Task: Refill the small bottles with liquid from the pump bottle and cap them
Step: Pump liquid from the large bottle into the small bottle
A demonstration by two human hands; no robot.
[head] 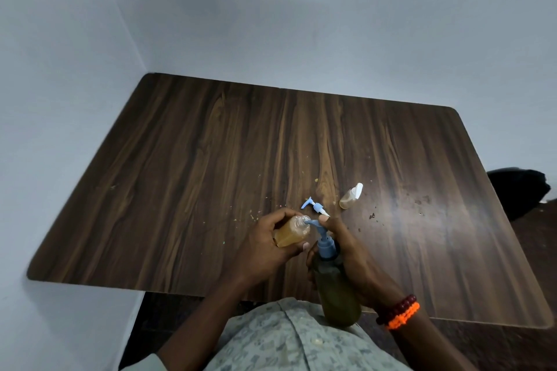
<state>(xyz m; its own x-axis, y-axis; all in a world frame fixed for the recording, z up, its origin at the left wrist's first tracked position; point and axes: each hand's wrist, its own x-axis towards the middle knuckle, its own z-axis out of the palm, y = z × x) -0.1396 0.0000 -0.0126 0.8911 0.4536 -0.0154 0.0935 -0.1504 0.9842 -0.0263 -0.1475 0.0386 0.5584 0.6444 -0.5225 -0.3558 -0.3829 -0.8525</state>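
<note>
The left hand (265,245) has a clenched grip around a small clear bottle (291,230) of amber liquid, fingers curled over its far side and thumb along the near side, holding it tilted with its open, uncapped neck pointing right. The right hand (351,253) is wrapped in a grasping grip around the upper part of the pump bottle (336,289), a larger dark olive bottle held above the near edge of the tabletop (196,159), with one finger resting on top of its blue pump head (324,239). The pump's blue spout reaches left and its tip sits at the mouth of the small bottle, so the two containers meet there. On the right wrist are two beaded bracelets (398,312), one dark red and one bright orange. Just beyond the hands, a loose small pump cap (315,208) in blue and white lies on its side on the wood. Farther right and a little beyond it, apart from the hands, a second small bottle (351,196) lies tilted on the tabletop with a white cap on it and amber liquid inside. Small crumbs and dark specks are scattered over the dark wood-grain surface around these things. The person's patterned shirt (286,340) fills the bottom of the view, and pale walls (271,9) meet behind the tabletop's far left corner.
</note>
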